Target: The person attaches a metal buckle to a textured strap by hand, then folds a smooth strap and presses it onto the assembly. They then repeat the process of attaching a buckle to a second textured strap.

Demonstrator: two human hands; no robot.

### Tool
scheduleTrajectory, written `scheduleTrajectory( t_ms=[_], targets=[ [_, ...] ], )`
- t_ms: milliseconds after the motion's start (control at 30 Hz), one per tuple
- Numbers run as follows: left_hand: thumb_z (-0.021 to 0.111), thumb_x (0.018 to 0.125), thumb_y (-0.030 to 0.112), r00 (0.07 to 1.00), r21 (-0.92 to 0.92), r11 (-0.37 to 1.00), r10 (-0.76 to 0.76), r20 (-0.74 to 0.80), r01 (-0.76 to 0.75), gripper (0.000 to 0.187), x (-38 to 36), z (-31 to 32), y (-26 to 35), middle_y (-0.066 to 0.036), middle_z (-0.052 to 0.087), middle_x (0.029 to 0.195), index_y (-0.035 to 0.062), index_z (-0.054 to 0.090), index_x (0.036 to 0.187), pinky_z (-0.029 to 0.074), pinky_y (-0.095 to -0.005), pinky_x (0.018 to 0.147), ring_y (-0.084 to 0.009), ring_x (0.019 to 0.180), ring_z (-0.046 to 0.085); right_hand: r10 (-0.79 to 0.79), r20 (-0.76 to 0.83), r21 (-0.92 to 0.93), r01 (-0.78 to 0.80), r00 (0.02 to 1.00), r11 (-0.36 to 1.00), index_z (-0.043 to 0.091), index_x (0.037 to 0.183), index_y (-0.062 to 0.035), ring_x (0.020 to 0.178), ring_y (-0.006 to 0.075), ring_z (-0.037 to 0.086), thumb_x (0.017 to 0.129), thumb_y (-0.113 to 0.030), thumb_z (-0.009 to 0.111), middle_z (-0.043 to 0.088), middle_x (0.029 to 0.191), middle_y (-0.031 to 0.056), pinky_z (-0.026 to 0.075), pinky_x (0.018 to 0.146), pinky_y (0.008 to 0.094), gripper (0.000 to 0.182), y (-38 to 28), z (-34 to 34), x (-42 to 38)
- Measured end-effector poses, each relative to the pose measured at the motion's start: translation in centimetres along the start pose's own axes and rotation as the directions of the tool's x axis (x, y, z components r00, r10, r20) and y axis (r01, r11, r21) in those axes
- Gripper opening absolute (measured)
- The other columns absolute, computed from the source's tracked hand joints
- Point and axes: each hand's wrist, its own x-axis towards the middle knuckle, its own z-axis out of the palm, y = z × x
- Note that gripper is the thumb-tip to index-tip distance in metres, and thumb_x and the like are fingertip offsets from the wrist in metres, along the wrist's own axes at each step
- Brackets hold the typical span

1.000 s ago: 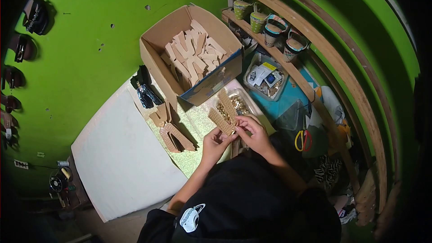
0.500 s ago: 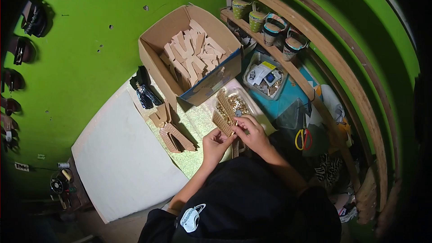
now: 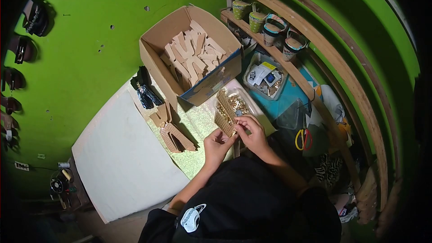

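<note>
A tan, woven-textured V-shaped sandal strap (image 3: 223, 123) is held between both hands, its two arms pointing up and away from me. My left hand (image 3: 216, 148) pinches its lower end from the left. My right hand (image 3: 253, 134) is closed at the same end, thumb and fingertips together by a small gold-coloured bit that I cannot make out clearly. Just beyond the strap sits a clear tray (image 3: 253, 109) holding many small gold metal fittings (image 3: 237, 103). To the left lies a stack of similar textured straps (image 3: 173, 137), with dark shiny straps (image 3: 146, 95) behind it.
A cardboard box (image 3: 157, 65) full of beige Y-shaped pieces (image 3: 193, 58) stands at the back. Right of it are a plastic container (image 3: 265, 78) of packets, scissors (image 3: 303, 139) and wooden shelf rails (image 3: 288, 4) with small baskets (image 3: 272, 29). A white board (image 3: 126, 162) lies left.
The strap has turned slightly, its two arms now looking closer together. Both hands have shifted only a little and keep their hold at its lower end.
</note>
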Motion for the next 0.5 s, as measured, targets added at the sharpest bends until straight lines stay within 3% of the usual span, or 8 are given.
scheduleTrajectory(
  t_ms=[67, 133, 167, 233, 333, 500],
  targets=[
    [0.067, 0.070, 0.001, 0.999, -0.043, 0.999, 0.019, -0.030, -0.020, 0.014, -0.07, 0.04, 0.04, -0.001, 0.055, 0.065, -0.0033, 0.057, 0.080, 0.038, -0.0159, 0.050, -0.0020, 0.056, 0.046, 0.019, -0.011, 0.079, -0.018, 1.000, 0.997, 0.054, 0.095, 0.0012, 0.067, 0.0131, 0.053, 0.077, -0.004, 0.058, 0.052, 0.081, 0.0078, 0.045, 0.057, 0.0238, 0.020, 0.14, 0.18, -0.13],
    [0.067, 0.070, 0.001, 0.998, 0.159, 0.986, 0.054, -0.030, -0.049, 0.015, -0.22, -0.24, 0.28, -0.001, 0.056, 0.064, -0.0041, 0.058, 0.082, 0.037, -0.0157, 0.050, -0.0022, 0.055, 0.046, 0.132, 0.055, 0.188, -0.141, 0.990, 0.972, 0.050, 0.099, 0.0022, 0.080, 0.0074, 0.049, 0.078, 0.001, 0.056, 0.050, 0.087, 0.0035, 0.042, 0.070, 0.0201, 0.022, 0.05, 0.22, -0.33],
    [0.067, 0.070, 0.001, 0.998, 0.159, 0.986, 0.053, -0.030, -0.048, 0.015, -0.24, -0.20, 0.20, -0.001, 0.056, 0.064, -0.0041, 0.058, 0.082, 0.037, -0.0157, 0.050, -0.0022, 0.055, 0.046, 0.133, 0.056, 0.187, -0.141, 0.990, 0.972, 0.050, 0.099, 0.0022, 0.080, 0.0074, 0.049, 0.078, 0.001, 0.056, 0.050, 0.087, 0.0035, 0.042, 0.070, 0.0201, 0.022, 0.12, 0.34, -0.37],
    [0.065, 0.072, 0.004, 0.996, 0.183, 0.981, 0.074, -0.044, -0.065, 0.012, -0.20, -0.15, 0.05, 0.001, 0.054, 0.061, -0.0036, 0.059, 0.080, 0.038, -0.0177, 0.050, -0.0020, 0.056, 0.044, 0.197, 0.088, 0.392, -0.216, 0.976, 0.894, 0.049, 0.099, 0.0007, 0.070, 0.0062, 0.048, 0.077, -0.001, 0.057, 0.049, 0.081, 0.0018, 0.041, 0.062, 0.0193, 0.023, 0.35, 0.67, -0.38],
    [0.065, 0.072, 0.005, 0.993, 0.317, 0.945, 0.106, -0.054, -0.083, 0.014, -0.30, -0.14, 0.50, 0.000, 0.055, 0.059, -0.0037, 0.060, 0.082, 0.039, -0.0187, 0.050, -0.0022, 0.055, 0.044, 0.242, 0.132, 0.440, -0.276, 0.961, 0.855, 0.047, 0.098, -0.0006, 0.072, 0.0043, 0.046, 0.078, -0.002, 0.057, 0.048, 0.081, 0.0000, 0.038, 0.065, 0.0183, 0.023, 0.06, 0.59, -0.29],
    [0.064, 0.072, 0.005, 0.992, 0.319, 0.945, 0.106, -0.068, -0.079, 0.014, -0.02, -0.22, 0.12, -0.002, 0.056, 0.060, -0.0038, 0.061, 0.081, 0.040, -0.0195, 0.050, -0.0028, 0.055, 0.045, 0.241, 0.140, 0.442, -0.279, 0.960, 0.853, 0.047, 0.096, -0.0014, 0.073, 0.0046, 0.045, 0.077, -0.002, 0.057, 0.047, 0.082, -0.0003, 0.038, 0.066, 0.0184, 0.022, 0.40, 0.85, -0.41]
  ],
)
